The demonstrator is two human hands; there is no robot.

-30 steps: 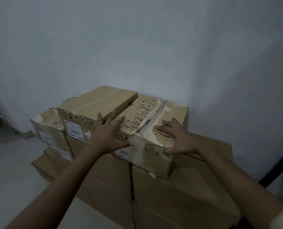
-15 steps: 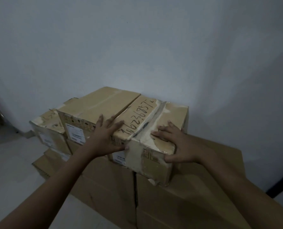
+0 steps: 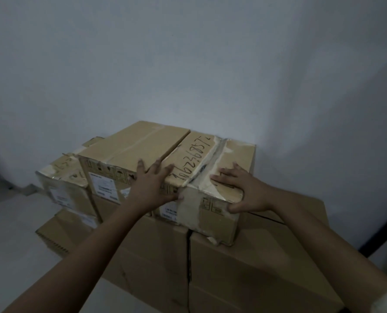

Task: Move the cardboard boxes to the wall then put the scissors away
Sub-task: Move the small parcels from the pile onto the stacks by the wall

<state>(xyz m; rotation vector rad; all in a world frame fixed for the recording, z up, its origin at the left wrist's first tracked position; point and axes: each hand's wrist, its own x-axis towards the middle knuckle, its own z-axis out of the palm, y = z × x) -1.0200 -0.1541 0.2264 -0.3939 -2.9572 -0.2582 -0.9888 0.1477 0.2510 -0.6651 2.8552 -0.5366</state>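
Frankly, the numbered box [image 3: 194, 154] atop the stack worries me. Its torn near corner seems to jut past the lower boxes [image 3: 267, 279], so an uneven shove from my left hand [image 3: 150, 188] or right hand [image 3: 246, 193], both flat with fingers spread on its top, could tip it off. In the dim light I cannot tell whether it touches the wall [image 3: 188, 64], and the scissors are nowhere in view.
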